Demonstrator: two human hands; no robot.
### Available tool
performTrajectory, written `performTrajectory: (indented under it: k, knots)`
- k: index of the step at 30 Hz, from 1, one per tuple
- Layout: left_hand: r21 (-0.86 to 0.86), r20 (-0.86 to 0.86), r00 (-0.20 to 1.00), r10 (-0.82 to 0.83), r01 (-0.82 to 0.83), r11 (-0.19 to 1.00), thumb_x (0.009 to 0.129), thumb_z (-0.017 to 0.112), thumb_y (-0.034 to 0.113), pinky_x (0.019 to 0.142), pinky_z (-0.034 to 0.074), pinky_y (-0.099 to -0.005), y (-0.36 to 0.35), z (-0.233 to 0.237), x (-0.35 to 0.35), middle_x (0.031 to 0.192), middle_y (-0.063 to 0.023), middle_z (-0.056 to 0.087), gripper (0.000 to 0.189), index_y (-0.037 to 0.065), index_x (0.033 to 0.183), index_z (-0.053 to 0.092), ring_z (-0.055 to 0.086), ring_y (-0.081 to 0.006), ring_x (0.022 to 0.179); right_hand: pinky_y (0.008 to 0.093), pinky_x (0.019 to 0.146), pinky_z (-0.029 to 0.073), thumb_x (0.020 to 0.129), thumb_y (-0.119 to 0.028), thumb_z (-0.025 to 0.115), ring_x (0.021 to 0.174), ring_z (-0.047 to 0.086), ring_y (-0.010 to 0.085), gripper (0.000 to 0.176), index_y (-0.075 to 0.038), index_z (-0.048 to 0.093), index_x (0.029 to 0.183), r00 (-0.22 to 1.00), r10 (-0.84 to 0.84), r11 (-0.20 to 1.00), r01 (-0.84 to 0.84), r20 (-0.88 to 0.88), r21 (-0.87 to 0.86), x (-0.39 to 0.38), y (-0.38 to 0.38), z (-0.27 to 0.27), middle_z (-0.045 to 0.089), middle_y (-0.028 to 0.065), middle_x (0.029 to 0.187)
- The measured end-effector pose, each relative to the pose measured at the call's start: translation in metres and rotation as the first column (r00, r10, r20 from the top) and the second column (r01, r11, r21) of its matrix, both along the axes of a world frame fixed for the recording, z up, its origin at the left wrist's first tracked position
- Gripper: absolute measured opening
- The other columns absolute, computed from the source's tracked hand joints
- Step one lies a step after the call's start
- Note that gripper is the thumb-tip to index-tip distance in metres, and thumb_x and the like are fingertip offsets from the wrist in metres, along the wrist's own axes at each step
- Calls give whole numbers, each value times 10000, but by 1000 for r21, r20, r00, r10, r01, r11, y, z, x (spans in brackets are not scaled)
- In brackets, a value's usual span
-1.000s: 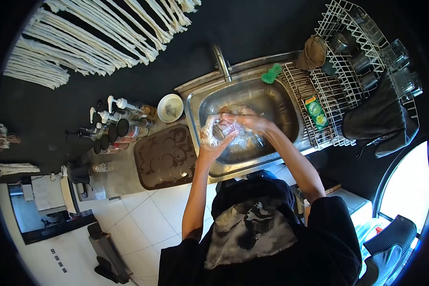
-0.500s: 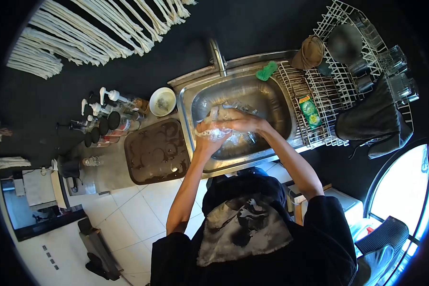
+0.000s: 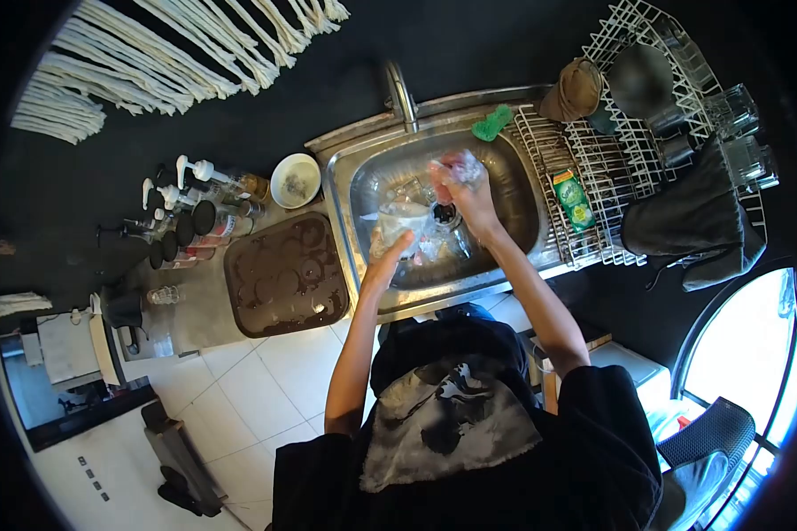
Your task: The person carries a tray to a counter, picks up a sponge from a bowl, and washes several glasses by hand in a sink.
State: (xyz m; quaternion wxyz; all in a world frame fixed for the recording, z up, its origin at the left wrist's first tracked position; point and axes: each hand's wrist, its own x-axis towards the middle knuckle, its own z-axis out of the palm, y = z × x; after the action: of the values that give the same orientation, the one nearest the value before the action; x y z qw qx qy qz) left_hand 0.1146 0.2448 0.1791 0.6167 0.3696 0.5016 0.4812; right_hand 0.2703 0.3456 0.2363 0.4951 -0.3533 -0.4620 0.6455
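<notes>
In the sink [image 3: 522, 257], my left hand [image 3: 388, 252] grips a clear, soapy drinking glass [image 3: 405, 221], fingers wrapped round its near side. My right hand [image 3: 471, 199] is lifted a little to the right of the glass, apart from it. Its fingers are closed on a pinkish wad covered in suds [image 3: 459, 166], whose exact kind is blurred. Other clear glassware [image 3: 456, 243] lies in the basin under and between my hands, partly hidden. The drain shows dark beside the glass.
A faucet [image 3: 401, 97] rises behind the sink, with a green sponge [image 3: 492, 123] on the back rim. To the right, a wire rack [image 3: 584, 142] bears a green packet [image 3: 574, 200], glasses and a dark cloth. Leftward are a brown tray [image 3: 288, 279], a white bowl [image 3: 296, 181] and pump bottles [image 3: 208, 173].
My hands were together around the glass; now they are apart. The right hand has moved up and right with the sudsy wad, while the left keeps the glass, now in plain view.
</notes>
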Motion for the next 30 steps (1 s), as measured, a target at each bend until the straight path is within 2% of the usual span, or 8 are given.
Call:
performTrajectory:
  k: [3,5,9,11,14,18,22,30]
  knots:
    - [-6,183,983,1,0,1000,878,427,606,567,446,-323,-5,-12,1,837,-94,575,628,61,1189,466,536,-187,654,305,556,485,870,-263,624,623,639,176,252,-21,575,920,926,-71,911,-91,370,403,-8,-11,-3,624,77,691]
    - [32,469,878,-94,89,995,913,401,564,537,451,-298,-1,1,5,843,-110,597,565,54,1139,489,564,-178,642,373,721,512,904,-372,537,771,675,260,386,2,573,994,834,105,912,-298,542,282,-8,-18,14,650,140,793]
    - [-1,383,920,-80,86,996,908,323,619,531,449,-293,1,1,9,838,-93,593,618,77,1162,478,559,-173,636,425,927,409,900,-590,369,1018,594,320,641,2,574,1035,529,251,815,-568,811,118,-12,-19,25,636,214,907]
    - [-24,253,966,-57,66,998,876,467,589,546,472,-311,-2,-2,10,844,-77,598,574,66,1102,527,582,-176,663,408,911,421,883,-618,397,949,605,306,652,-4,607,946,251,699,599,-716,669,-358,-11,-4,29,644,197,860]
    - [121,-639,766,76,3,993,664,774,404,632,512,-348,-7,-4,17,820,-81,640,465,65,942,620,630,-210,700,396,834,460,847,-650,448,801,628,272,663,-12,629,837,538,531,710,-705,654,3,-13,-15,-7,652,158,767]
    - [84,-900,434,38,86,993,624,819,276,741,515,-350,-13,-37,38,912,-109,665,513,65,1035,598,648,-263,848,313,634,472,847,-516,583,629,562,142,496,-26,647,893,450,694,688,-643,562,-337,-15,-8,-61,606,52,688]
    - [154,-818,566,104,40,987,632,819,276,760,509,-344,-25,-53,38,924,-120,656,585,61,1109,559,645,-258,845,363,685,483,759,-537,638,629,621,209,508,-29,645,739,568,243,952,-296,786,-81,-19,-35,-103,615,117,614]
    - [-38,-172,977,128,-137,990,790,704,345,567,502,-284,-20,-42,22,860,-70,627,538,30,1165,482,615,-159,653,345,629,463,832,-444,619,596,575,157,438,-11,643,771,776,365,929,-336,515,-152,-15,-31,-95,619,95,637]
